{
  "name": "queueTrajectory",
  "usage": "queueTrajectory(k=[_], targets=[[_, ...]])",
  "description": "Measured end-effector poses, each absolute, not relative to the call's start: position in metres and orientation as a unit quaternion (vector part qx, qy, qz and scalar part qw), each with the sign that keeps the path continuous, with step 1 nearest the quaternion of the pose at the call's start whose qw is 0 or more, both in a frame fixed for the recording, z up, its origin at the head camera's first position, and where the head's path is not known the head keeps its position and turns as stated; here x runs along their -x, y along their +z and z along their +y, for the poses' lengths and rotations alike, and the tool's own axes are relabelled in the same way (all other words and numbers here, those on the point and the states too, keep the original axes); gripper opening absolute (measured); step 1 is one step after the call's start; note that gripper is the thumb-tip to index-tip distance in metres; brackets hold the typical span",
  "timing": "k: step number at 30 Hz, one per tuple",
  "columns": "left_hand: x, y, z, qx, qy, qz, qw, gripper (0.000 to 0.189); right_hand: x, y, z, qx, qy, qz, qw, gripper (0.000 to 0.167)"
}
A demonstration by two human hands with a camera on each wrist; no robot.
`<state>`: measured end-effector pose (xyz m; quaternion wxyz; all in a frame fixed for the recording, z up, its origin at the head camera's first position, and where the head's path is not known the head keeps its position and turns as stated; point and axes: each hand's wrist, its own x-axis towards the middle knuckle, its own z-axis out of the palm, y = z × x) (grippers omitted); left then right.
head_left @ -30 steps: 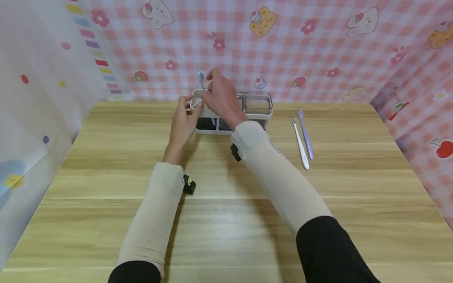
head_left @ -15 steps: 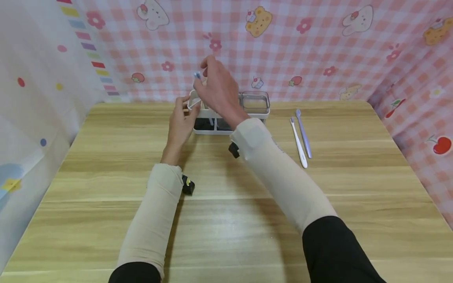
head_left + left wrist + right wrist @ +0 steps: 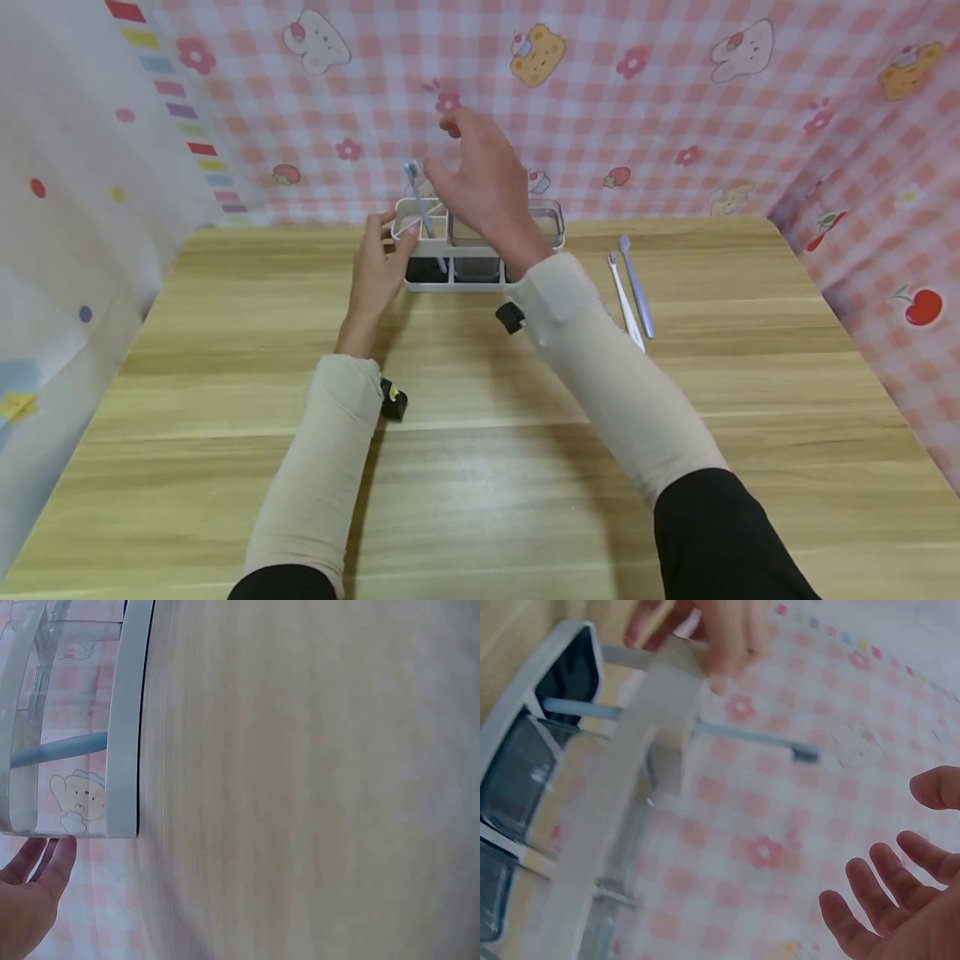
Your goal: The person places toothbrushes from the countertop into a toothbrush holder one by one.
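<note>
A white toothbrush holder [image 3: 465,250] stands at the back of the table, with divided slots at its left end. In one slot leans a light blue toothbrush [image 3: 422,204], head up, its handle showing below the upper tier. My left hand [image 3: 378,271] grips the holder's left end, thumb at the front of the rim and fingers at the side. Just right of the toothbrush, my right hand [image 3: 487,179] is raised over the holder, holding nothing. In the right wrist view the right hand's fingers [image 3: 881,900] are spread, apart from the toothbrush [image 3: 757,737].
Clear grey cups [image 3: 551,218] sit in the holder's right part, partly behind the right hand. To the right on the wooden table [image 3: 480,500] lie a white toothbrush [image 3: 627,304] and a purple toothbrush [image 3: 637,287]. A pink checked cloth [image 3: 300,108] hangs close behind.
My right hand has let go of the light blue toothbrush and moved up and right, its fingers opening. The toothbrush stays leaning in the slot. My left hand keeps its hold on the holder.
</note>
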<state>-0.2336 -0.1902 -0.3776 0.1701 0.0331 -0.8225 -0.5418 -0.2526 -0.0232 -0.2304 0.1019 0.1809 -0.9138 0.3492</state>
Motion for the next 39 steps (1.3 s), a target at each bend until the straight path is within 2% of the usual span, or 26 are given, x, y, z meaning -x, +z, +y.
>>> queueTrajectory(k=[17, 26, 39], targets=[[0.238, -0.378, -0.186, -0.014, -0.544, -0.82, 0.179, 0.047, 0.259, -0.216, 0.036, -0.115, 0.385, -0.896, 0.189, 0.046], [0.237, -0.378, -0.185, -0.015, -0.545, -0.819, 0.18, 0.047, 0.267, -0.22, 0.062, -0.068, 0.365, -0.913, 0.168, 0.05], [0.235, -0.378, -0.188, -0.02, -0.542, -0.82, 0.181, 0.047, 0.275, -0.225, 0.091, -0.034, 0.395, -0.901, 0.174, 0.051]])
